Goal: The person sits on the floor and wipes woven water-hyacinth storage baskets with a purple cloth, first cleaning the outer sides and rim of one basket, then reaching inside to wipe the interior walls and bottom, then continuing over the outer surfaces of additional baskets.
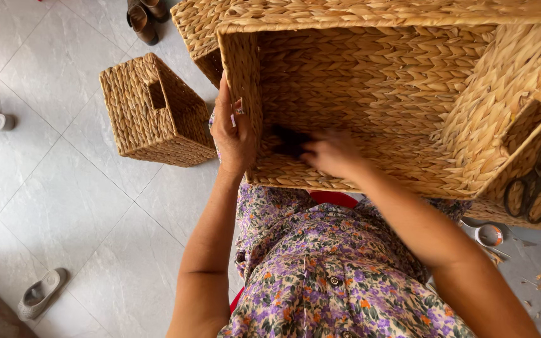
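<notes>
Head view: hands (283, 147) on woven basket (370, 94)

I have one view only, from the camera on the person's head, facing steeply down over the chest and lap to the tiled floor (64, 206). It sits close: the large woven basket (370, 94) fills the upper right, both forearms run up from the bottom edge. With no second view, nothing overlaps.

No packages, labels, signs or screens visible.
</notes>
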